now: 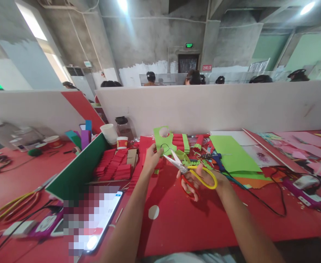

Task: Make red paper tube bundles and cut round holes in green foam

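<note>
My left hand (pixel 151 157) pinches the lower left edge of a light green sheet of paper (pixel 158 138). A round hole is cut in the sheet's upper part, and a dark circle outline is drawn below it. My right hand (pixel 193 179) holds scissors (pixel 210 179) with one yellow and one red handle. Their blades are spread apart, with the tips close to the drawn circle; whether they touch the paper I cannot tell. A pale round disc (pixel 153 212) lies on the red table (pixel 174 230) between my forearms.
Stacked red pieces (pixel 113 164) and a paper cup (pixel 122 143) stand left, beside a green board (pixel 75 168) and a phone (pixel 105 219). Green sheets (pixel 234 153), a black cable (pixel 264 204) and a purple power strip (pixel 304 193) lie right. A white partition (pixel 204 109) runs behind.
</note>
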